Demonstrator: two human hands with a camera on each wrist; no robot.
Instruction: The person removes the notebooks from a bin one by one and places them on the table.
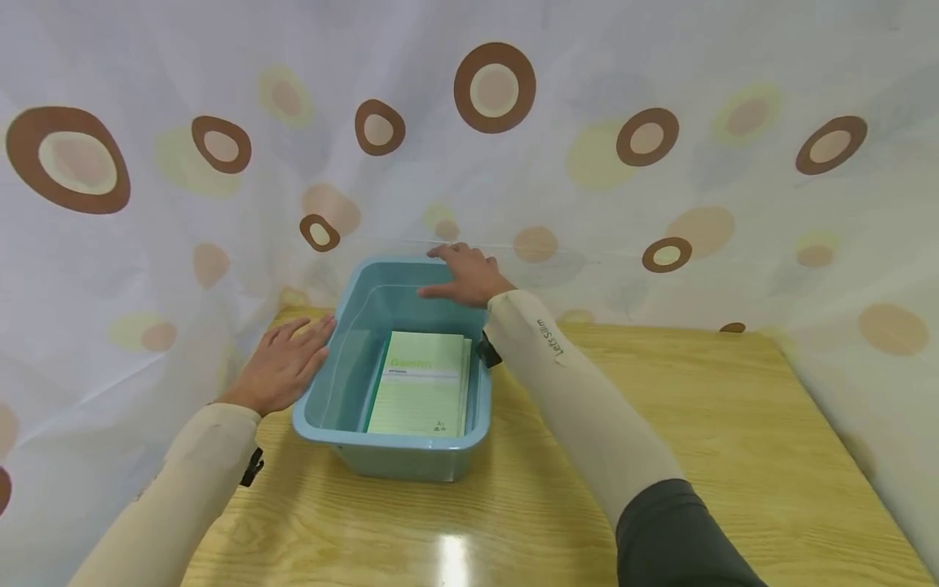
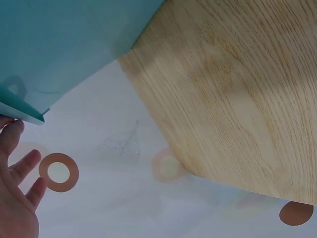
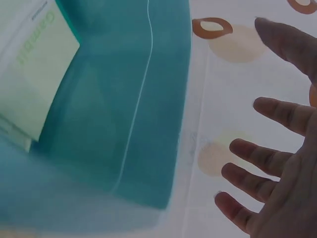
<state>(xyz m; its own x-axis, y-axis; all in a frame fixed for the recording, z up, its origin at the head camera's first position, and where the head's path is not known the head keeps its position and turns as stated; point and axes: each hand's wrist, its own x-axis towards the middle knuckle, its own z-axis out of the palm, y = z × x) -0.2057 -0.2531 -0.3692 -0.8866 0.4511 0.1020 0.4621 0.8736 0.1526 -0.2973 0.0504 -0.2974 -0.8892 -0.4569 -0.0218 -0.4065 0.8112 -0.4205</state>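
Note:
A light blue plastic basin (image 1: 392, 441) stands on the wooden table, with a small stack of pale green notebooks (image 1: 418, 379) lying flat inside. At its left side is my left hand (image 1: 282, 367), fingers extended, the fingertips at the rim. In the left wrist view, the fingers (image 2: 12, 136) meet the rim's underside from outside. My right hand (image 1: 471, 277) is over the far right corner of the basin, thumb and fingers spread. The right wrist view shows the right hand (image 3: 280, 163) holding nothing, apart from the basin wall (image 3: 161, 124).
Behind and beside the table hangs a white sheet (image 1: 557, 187) printed with brown and yellow rings. The wooden tabletop (image 1: 704, 408) stretches to the right of the basin and in front of it. Each forearm wears a pale sleeve and a black wrist strap.

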